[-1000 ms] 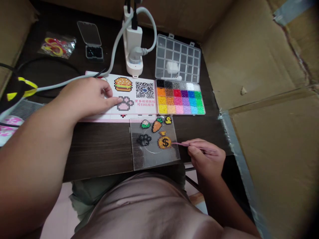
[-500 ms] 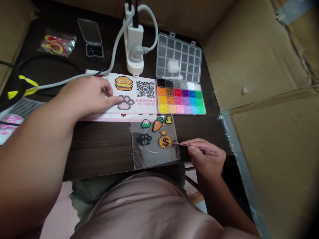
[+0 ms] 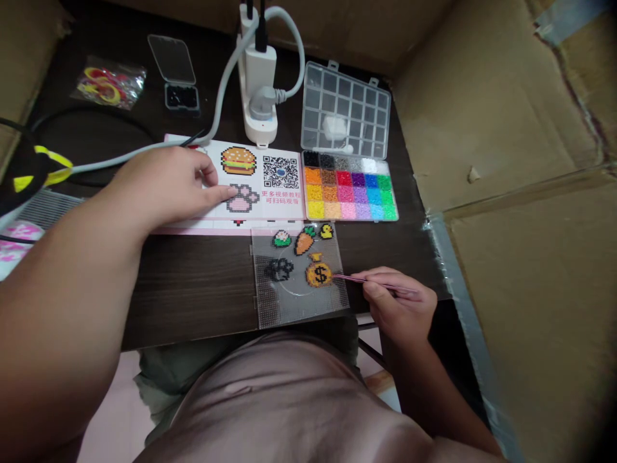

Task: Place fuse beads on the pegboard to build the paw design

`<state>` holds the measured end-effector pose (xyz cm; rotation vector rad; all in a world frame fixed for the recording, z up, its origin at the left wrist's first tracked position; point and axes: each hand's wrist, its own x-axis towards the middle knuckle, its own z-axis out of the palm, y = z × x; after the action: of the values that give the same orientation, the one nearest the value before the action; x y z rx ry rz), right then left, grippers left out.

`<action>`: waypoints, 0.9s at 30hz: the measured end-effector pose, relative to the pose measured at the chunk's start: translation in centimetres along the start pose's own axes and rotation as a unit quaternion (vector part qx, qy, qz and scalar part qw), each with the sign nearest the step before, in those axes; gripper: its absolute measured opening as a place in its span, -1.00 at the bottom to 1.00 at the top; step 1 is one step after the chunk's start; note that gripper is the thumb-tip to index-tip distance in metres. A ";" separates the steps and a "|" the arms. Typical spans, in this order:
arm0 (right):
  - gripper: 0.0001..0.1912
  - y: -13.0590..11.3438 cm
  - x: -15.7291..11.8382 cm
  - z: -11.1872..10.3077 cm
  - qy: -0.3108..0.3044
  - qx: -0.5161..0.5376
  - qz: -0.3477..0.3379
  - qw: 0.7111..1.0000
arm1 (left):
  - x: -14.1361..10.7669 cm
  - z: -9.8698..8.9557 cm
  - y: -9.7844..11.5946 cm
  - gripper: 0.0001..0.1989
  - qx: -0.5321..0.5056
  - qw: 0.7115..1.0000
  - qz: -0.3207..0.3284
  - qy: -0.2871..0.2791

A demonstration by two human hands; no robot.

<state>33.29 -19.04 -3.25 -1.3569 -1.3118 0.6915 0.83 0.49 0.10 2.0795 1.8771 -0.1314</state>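
Between the fingers of my right hand [image 3: 399,301] is a pair of pink tweezers [image 3: 357,279], held closed around the shaft. Their tips touch the right edge of a gold money bag of fuse beads [image 3: 319,274] with a black dollar sign. It sits on a clear pegboard [image 3: 289,308], among a bead carrot [image 3: 304,242], a yellow duck [image 3: 326,231], a green-and-white figure [image 3: 282,238] and a black paw outline [image 3: 280,269]. My left hand [image 3: 178,183] rests on the printed pattern sheet [image 3: 284,148], thumb stretched to the pink paw picture, other fingers curled apart from it.
A divided bead box [image 3: 355,186] stands with its clear lid [image 3: 347,106] tilted back. Behind the sheet is a white power strip [image 3: 260,77] with a grey cable. A small black-bead box [image 3: 182,96] and a plastic bag [image 3: 112,83] lie far left. Cardboard walls [image 3: 482,116] enclose the table.
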 end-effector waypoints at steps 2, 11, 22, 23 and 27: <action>-0.80 0.0 0.0 -0.1 0.001 -0.001 0.002 1.000 | 0.0 0.0 0.1 -0.43 0.000 1.000 -0.001 0.000; -0.81 0.1 -0.1 -0.1 0.002 -0.004 0.007 1.000 | -0.1 -0.1 0.1 -0.44 0.005 1.000 0.000 0.002; -0.87 -0.3 0.1 0.1 0.009 -0.014 0.010 1.000 | -0.1 -0.2 0.0 -0.46 -0.004 1.000 0.001 -0.008; -0.87 -0.3 0.1 0.1 0.008 -0.014 0.007 1.000 | -0.1 -0.3 0.1 -0.46 -0.002 1.000 0.000 -0.008; -0.83 0.0 0.3 0.1 -0.003 0.011 -0.021 1.000 | -0.4 -0.7 0.7 -0.48 0.004 1.000 -0.022 -0.021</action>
<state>33.28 -18.76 -3.18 -1.3072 -1.3293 0.6794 1.36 0.28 1.02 2.0254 1.9011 -0.1923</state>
